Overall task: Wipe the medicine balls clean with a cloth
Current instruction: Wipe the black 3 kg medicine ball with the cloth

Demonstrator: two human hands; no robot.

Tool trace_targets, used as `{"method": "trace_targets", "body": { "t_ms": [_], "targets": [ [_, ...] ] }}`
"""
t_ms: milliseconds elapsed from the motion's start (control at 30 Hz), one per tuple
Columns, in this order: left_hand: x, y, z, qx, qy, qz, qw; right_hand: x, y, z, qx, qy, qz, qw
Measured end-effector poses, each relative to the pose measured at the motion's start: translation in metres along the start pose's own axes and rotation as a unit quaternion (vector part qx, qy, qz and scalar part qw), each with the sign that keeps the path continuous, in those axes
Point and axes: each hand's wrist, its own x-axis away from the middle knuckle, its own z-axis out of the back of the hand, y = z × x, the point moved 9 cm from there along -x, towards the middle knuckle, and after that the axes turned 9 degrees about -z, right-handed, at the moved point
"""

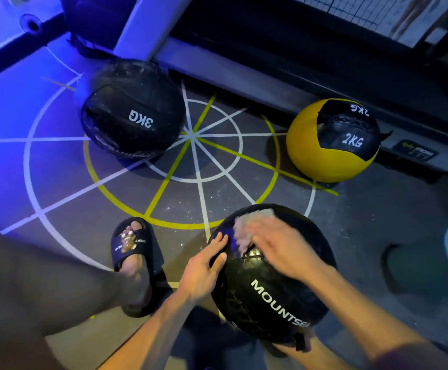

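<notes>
The nearest black leather medicine ball (270, 276) sits on the floor by the person's feet; the right hand (278, 247), blurred, seemingly flat-fingered, presses a pale cloth (246, 228) onto it, the left hand (204, 265) steadying with spread fingers. The dusty black 3KG ball (132, 110) and yellow 2KG ball (332, 140) look unwiped.

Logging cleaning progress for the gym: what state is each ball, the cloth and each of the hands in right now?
Near black ball: on the floor, being wiped.
Cloth: pressed on that ball's top.
Right hand: flat on the cloth, blurred.
Left hand: fingers straight, steadying the ball's side.
3KG black ball: on the floor, dusty, untouched.
2KG yellow ball: on the floor, untouched.
</notes>
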Motion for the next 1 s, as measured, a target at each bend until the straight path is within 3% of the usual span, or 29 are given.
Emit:
{"method": "trace_targets", "body": {
  "t_ms": [67, 100, 167, 233, 300, 467, 567, 667, 733, 833, 1000],
  "targets": [
    [0.0, -0.002, 0.001, 0.004, -0.008, 0.004, 1.0, 0.023, -0.036, -0.017, 0.075, -0.029, 0.12, 0.989],
    [-0.001, -0.003, 0.001, 0.014, -0.009, 0.005, 1.0, 0.03, -0.032, -0.02, 0.09, -0.03, 0.138, 0.986],
    [-0.004, -0.002, -0.001, 0.02, -0.009, 0.003, 1.0, 0.025, 0.006, -0.008, 0.052, -0.016, 0.063, 0.997],
    [-0.008, -0.001, -0.002, 0.024, -0.011, 0.008, 1.0, 0.013, 0.046, 0.02, -0.006, 0.055, -0.048, 0.997],
    [-0.011, 0.0, -0.003, 0.032, -0.015, 0.015, 0.999, -0.004, 0.049, 0.027, 0.015, 0.108, -0.097, 0.989],
    [-0.006, -0.008, -0.001, 0.082, -0.004, 0.032, 0.996, -0.022, -0.044, -0.055, 0.115, -0.03, 0.03, 0.992],
    [-0.005, -0.002, -0.003, 0.095, -0.01, 0.024, 0.995, -0.01, -0.032, -0.024, 0.117, -0.009, 0.064, 0.991],
    [-0.01, -0.005, 0.001, 0.11, 0.0, 0.036, 0.993, 0.004, 0.023, 0.028, -0.017, 0.036, -0.063, 0.997],
    [-0.01, -0.007, 0.002, 0.101, -0.001, 0.037, 0.994, 0.024, 0.089, 0.057, -0.091, 0.101, -0.214, 0.967],
    [-0.008, -0.001, 0.001, 0.092, -0.007, 0.032, 0.995, 0.07, 0.163, 0.088, -0.191, 0.221, -0.381, 0.877],
    [-0.012, 0.004, 0.004, 0.061, -0.01, 0.019, 0.998, 0.068, 0.156, 0.063, -0.426, 0.154, -0.356, 0.818]
  ]
}}
